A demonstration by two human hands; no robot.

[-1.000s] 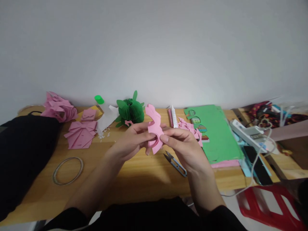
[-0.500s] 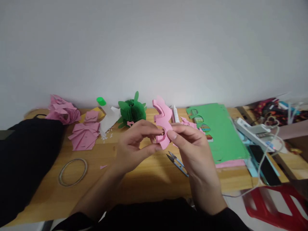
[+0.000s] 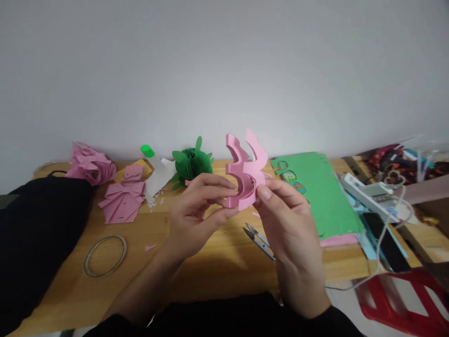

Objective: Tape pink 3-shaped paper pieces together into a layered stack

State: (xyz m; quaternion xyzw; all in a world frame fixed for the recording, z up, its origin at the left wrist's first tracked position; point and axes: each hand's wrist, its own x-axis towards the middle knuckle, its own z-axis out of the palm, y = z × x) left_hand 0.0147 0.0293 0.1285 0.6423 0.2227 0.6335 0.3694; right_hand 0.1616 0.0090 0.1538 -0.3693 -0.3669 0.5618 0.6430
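Note:
Between my two hands, above the table, is a folded pink paper cutout with wavy edges, its layers spread apart. My left hand pinches the lower left layers between thumb and fingers. My right hand grips the right-hand layer at its lower edge, thumb in front. Below them on the wood lie small thread snips, partly covered by my right hand. Behind my left hand stands a green paper honeycomb ball with leaf-shaped pieces.
Pink folded paper pieces, a green-capped glue stick and a ring-shaped bangle are at left, beside a black bag. Green paper sheets, a power strip and a phone are at right.
The pink cutout's layers have come apart, the right-hand layer moving right with my right hand. My left hand has stayed nearly in place.

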